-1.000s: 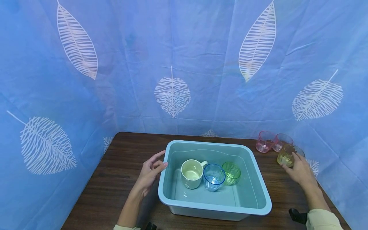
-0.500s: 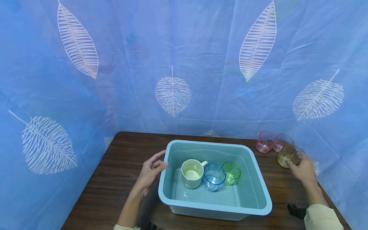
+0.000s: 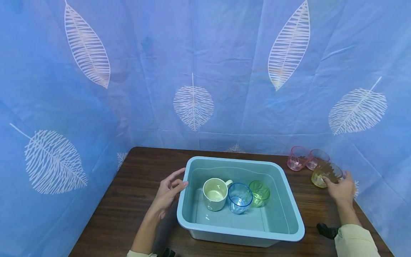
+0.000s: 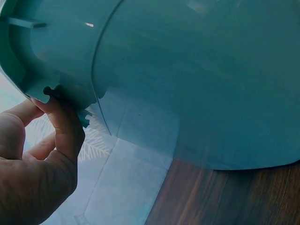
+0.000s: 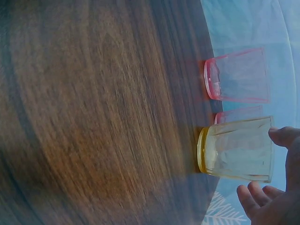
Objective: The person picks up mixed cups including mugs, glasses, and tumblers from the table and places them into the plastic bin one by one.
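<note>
A yellow glass (image 3: pixel 326 175) stands at the table's right end, and my right hand (image 3: pixel 341 189) is around its near right side. In the right wrist view the thumb (image 5: pixel 281 137) is right at the rim of the glass, while the other fingers (image 5: pixel 255 194) are spread just apart from it. My left hand (image 3: pixel 167 192) holds the left rim of a light blue plastic tub (image 3: pixel 247 232), fingers curled at its lip. Inside the tub stand a pale green mug (image 3: pixel 214 194), a blue-rimmed glass (image 3: pixel 239 199) and a green glass (image 3: pixel 259 193), all upright.
Two pink glasses, one at the left (image 3: pixel 297 159) and one partly behind the yellow glass (image 3: pixel 318 159), stand near the back right edge. Beneath everything is a dark wooden table (image 3: pixel 128 207). A blue leaf-patterned cloth (image 3: pixel 231 107) hangs behind and at the sides.
My right hand has shifted right, its fingers spreading away from the yellow glass, which stays in about the same place. The left hand and the tub have not moved.
</note>
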A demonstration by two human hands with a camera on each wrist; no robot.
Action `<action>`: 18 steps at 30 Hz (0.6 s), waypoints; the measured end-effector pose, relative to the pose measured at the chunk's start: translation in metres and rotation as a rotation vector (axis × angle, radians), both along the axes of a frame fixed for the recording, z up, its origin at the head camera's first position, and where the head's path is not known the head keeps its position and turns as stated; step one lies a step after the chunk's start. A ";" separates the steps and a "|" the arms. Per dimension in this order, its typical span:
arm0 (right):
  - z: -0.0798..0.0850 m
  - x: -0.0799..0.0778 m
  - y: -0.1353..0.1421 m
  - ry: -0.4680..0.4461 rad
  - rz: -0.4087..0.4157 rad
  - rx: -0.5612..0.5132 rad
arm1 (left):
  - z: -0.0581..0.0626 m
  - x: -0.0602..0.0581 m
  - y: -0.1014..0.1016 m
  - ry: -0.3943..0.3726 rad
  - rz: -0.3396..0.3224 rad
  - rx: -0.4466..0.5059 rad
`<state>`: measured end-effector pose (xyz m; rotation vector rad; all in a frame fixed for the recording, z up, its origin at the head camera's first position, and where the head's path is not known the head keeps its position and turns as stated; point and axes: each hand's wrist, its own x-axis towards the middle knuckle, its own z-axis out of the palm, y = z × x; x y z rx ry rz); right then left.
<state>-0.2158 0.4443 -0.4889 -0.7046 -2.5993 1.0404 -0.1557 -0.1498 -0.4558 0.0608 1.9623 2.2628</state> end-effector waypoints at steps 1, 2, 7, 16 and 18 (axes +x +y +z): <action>-0.001 -0.001 0.000 0.005 -0.014 -0.027 | 0.000 0.000 0.000 0.001 -0.003 -0.001; -0.002 -0.001 -0.001 0.011 -0.028 -0.051 | -0.001 0.000 -0.001 0.001 -0.005 -0.001; -0.006 -0.003 0.002 0.029 -0.073 -0.113 | -0.003 -0.001 -0.001 -0.009 -0.005 -0.008; -0.013 -0.008 0.006 0.038 -0.128 -0.228 | -0.003 -0.001 -0.001 -0.016 0.002 -0.015; -0.014 -0.010 0.006 0.046 -0.144 -0.259 | -0.003 -0.002 -0.001 -0.009 -0.002 -0.015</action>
